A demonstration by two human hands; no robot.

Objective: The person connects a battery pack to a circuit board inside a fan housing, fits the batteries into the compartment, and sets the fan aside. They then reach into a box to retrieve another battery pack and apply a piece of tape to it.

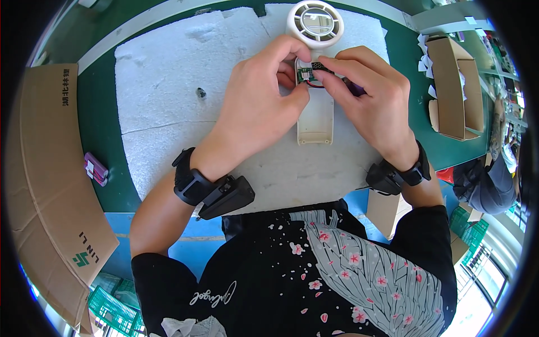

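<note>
A cream handheld fan (315, 115) lies on a white foam sheet (168, 101), its round head (315, 22) pointing away from me and its handle casing laid bare. A small green circuit board (312, 75) with red and black wires sits at the top of the handle. My left hand (259, 104) pinches the board from the left with thumb and fingers. My right hand (373, 95) presses on the board from the right with its fingertips. A dark purple part peeks out beneath my right fingers.
The foam sheet rests on a green table (98, 140). A pink and purple battery pack (95, 168) lies at the left. Flat cardboard (48, 168) lies at the far left, and an open cardboard box (457, 90) stands at the right. Both wrists wear black bands.
</note>
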